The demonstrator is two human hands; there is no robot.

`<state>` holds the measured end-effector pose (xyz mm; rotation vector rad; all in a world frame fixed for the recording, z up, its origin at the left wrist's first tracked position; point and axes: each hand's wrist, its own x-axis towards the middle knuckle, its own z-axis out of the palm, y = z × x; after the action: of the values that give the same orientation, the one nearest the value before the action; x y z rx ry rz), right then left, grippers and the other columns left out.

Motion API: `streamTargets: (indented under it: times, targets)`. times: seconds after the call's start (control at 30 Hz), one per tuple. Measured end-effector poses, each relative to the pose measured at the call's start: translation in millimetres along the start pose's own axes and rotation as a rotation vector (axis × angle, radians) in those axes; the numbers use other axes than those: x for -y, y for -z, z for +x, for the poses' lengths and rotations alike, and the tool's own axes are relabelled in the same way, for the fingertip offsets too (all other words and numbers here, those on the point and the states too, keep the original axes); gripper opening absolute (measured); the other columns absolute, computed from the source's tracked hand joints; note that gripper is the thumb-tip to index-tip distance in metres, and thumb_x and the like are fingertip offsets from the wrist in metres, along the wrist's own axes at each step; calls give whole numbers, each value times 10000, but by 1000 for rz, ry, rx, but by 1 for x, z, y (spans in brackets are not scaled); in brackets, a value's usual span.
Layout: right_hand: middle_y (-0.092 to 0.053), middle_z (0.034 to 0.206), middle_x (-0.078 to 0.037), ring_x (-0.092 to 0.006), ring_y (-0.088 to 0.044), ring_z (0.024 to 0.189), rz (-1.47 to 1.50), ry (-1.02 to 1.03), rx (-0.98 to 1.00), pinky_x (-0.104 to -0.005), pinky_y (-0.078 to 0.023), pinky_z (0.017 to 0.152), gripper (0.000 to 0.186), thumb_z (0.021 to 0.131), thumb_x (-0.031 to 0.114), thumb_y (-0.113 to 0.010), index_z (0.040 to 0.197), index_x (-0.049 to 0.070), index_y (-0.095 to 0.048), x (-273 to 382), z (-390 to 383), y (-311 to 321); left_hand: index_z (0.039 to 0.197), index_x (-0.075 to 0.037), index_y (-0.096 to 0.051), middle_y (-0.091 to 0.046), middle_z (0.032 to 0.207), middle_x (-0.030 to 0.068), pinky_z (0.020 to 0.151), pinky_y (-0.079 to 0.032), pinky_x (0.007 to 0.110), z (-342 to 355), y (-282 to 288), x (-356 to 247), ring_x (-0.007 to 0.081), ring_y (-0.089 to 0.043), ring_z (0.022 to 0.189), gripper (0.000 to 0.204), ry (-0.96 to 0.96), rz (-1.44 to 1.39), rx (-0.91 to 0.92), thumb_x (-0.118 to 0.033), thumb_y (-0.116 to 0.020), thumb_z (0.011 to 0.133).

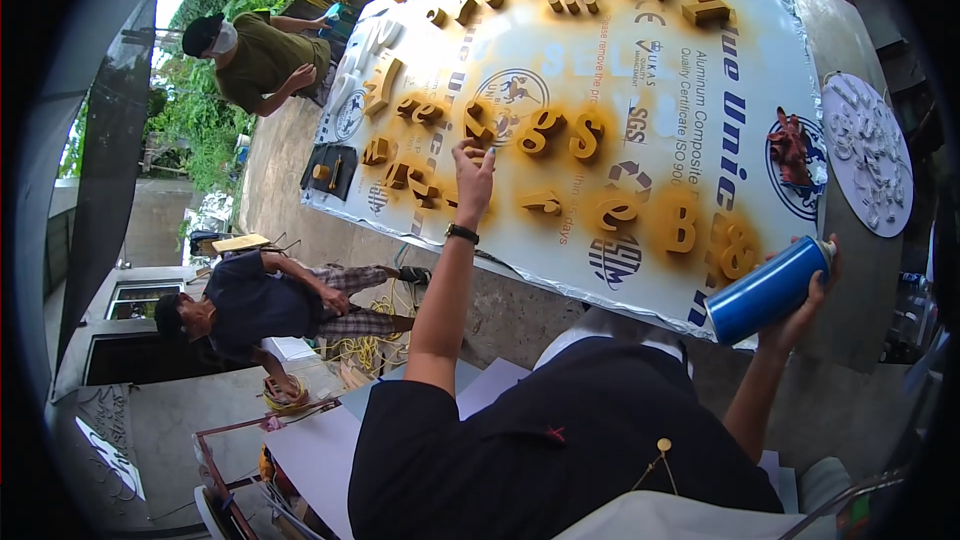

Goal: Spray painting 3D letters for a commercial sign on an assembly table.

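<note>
My left hand (475,178) reaches over the board with its fingers apart, at the lower end of a gold-painted letter (476,122). Whether the fingertips touch that letter I cannot tell. At the right, my right hand (802,308) grips a blue spray can (762,290), held tilted beside the board's near right corner. More gold letters stand in rows on the white printed board (690,120), among them a g (534,133), an s (586,134) and a B (680,228). Gold overspray surrounds them.
Beyond the board's right end lies a round white panel (868,155) with small pale pieces. A reddish crumpled thing (789,152) rests nearby on the board. A black tray (328,172) sits at its left end. Two people, one in olive (262,58), one in navy (262,298), stand at left.
</note>
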<state>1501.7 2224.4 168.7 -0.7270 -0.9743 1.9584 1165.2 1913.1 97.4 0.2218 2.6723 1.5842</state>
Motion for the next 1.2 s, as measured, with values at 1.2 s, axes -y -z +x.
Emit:
streamTargets:
  times: [1.2]
  targets:
    - [-512, 961, -86, -216, -558, 798, 259, -442, -168, -349, -493, 684, 497, 805, 459, -494, 1183, 149, -406, -42, -136, -62, 1249, -64, -377, -413, 622, -51, 642, -460, 257, -73, 62, 117, 49, -428, 545, 443, 645, -549, 1381, -314, -443, 890]
